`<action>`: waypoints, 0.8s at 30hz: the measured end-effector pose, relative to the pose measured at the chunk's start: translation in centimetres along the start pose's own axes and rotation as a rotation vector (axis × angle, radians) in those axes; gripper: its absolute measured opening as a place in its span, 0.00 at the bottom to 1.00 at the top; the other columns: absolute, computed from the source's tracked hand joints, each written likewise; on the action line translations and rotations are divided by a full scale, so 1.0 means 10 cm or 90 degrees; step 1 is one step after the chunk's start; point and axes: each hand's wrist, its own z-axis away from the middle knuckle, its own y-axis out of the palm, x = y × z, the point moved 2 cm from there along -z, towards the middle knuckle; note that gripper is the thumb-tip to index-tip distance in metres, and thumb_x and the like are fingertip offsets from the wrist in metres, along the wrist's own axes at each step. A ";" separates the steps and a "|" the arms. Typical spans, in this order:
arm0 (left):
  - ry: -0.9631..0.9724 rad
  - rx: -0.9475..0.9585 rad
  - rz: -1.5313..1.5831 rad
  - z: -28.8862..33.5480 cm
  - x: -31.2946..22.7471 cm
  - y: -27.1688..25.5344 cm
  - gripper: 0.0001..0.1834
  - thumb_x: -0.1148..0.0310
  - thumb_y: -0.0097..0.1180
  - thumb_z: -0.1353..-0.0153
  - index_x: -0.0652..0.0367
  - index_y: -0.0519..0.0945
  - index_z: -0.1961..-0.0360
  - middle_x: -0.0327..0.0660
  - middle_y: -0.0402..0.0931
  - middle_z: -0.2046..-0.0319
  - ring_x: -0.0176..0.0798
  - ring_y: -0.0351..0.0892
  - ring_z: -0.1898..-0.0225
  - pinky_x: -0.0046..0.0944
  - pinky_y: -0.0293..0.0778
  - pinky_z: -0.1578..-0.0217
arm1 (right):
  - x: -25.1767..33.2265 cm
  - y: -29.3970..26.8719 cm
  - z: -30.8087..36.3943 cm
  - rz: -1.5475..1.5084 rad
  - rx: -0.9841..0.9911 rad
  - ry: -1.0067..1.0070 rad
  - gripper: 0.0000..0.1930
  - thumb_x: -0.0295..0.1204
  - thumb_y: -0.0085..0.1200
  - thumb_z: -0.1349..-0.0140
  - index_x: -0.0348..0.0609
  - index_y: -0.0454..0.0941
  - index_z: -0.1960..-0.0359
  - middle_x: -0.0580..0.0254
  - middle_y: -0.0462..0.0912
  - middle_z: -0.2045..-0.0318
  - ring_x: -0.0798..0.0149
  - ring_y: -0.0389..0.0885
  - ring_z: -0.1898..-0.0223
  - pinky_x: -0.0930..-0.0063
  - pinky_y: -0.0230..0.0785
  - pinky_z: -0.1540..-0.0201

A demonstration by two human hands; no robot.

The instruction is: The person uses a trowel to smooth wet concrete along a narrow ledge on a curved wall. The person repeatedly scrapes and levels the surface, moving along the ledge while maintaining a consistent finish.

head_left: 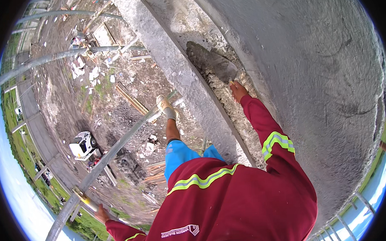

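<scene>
My right hand (239, 91) is closed round the handle of a pointing trowel (225, 69). Its blade lies in the trough between a concrete ledge and the wall, against a dark heap of wet mortar (197, 52). Out to the left, my left hand (102, 214) grips the near end of a pale, narrow tool with a yellow edge (85, 199); its exact kind is unclear. That tool's far end overlaps a metal scaffold pipe (106, 158), and I cannot tell whether they touch.
A grey plastered wall (316, 85) curves along my right. The rough concrete ledge (178, 73) runs beside the trough. My foot (163, 103) is by the scaffold pipe. Far below lie rubble, planks (132, 99) and a white vehicle (83, 145). More pipes (69, 55) cross the upper left.
</scene>
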 end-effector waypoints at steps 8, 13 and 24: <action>0.039 -0.029 -0.002 -0.05 0.10 0.01 0.18 0.63 0.60 0.55 0.68 0.74 0.70 0.39 0.66 0.86 0.35 0.66 0.87 0.36 0.66 0.85 | 0.07 0.44 -0.03 0.224 -0.113 -0.128 0.22 0.50 0.39 0.35 0.44 0.71 0.55 0.41 0.79 0.75 0.37 0.78 0.67 0.48 0.67 0.63; 0.020 -0.028 -0.018 -0.02 0.06 0.02 0.17 0.63 0.60 0.55 0.68 0.74 0.72 0.39 0.67 0.85 0.35 0.66 0.86 0.36 0.67 0.84 | 0.53 0.44 -0.39 0.148 -0.150 -0.136 0.23 0.50 0.40 0.36 0.41 0.71 0.59 0.39 0.79 0.68 0.38 0.77 0.63 0.50 0.68 0.59; -0.013 0.004 -0.032 -0.01 0.01 0.01 0.19 0.65 0.59 0.53 0.66 0.74 0.63 0.38 0.68 0.82 0.34 0.67 0.83 0.34 0.67 0.82 | 0.45 0.07 -0.60 0.210 0.022 -0.254 0.31 0.51 0.43 0.37 0.36 0.65 0.44 0.45 0.80 0.65 0.44 0.79 0.62 0.55 0.68 0.59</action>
